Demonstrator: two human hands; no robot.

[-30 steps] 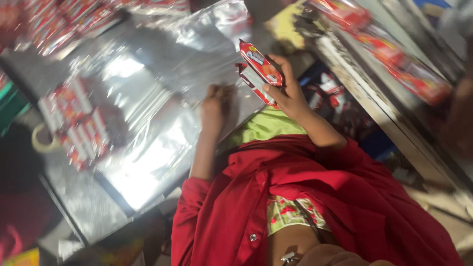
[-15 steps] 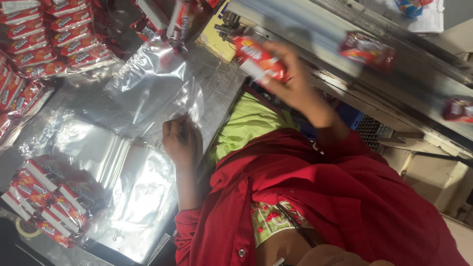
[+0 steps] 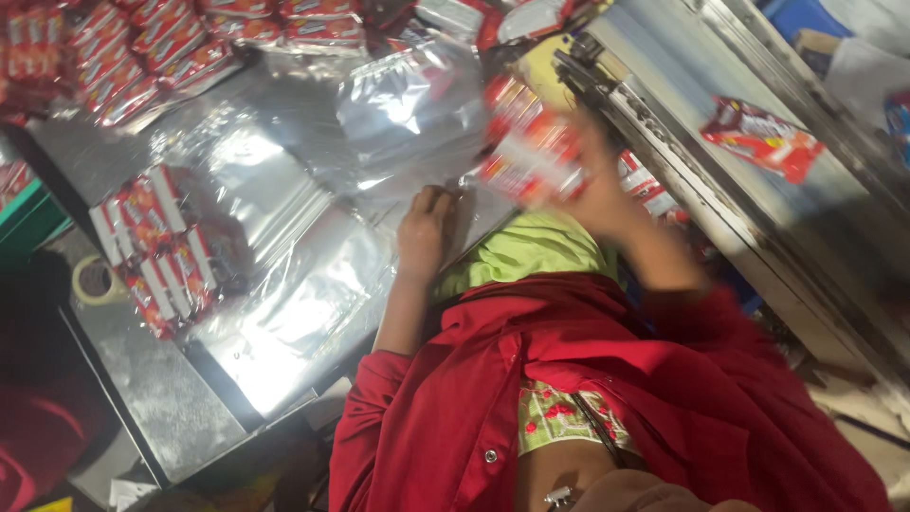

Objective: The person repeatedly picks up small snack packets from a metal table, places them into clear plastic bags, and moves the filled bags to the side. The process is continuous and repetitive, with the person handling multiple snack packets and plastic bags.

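red packets (image 3: 531, 152) in hand (image 3: 592, 190), clear bags (image 3: 284, 237)

Two hands (image 3: 427, 228) showed, one roll of tape (image 3: 95, 280), one lone red packet (image 3: 763, 137), and many stacked packets (image 3: 156, 246).

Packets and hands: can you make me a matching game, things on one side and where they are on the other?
Things:
1. left hand
2. right hand
3. tape roll
4. lone packet

Places:
A. on the metal conveyor, upper right
B. flat on the clear plastic bag
C. at the table's left edge
D. raised, holding blurred red packets

Pairs: 1-B, 2-D, 3-C, 4-A
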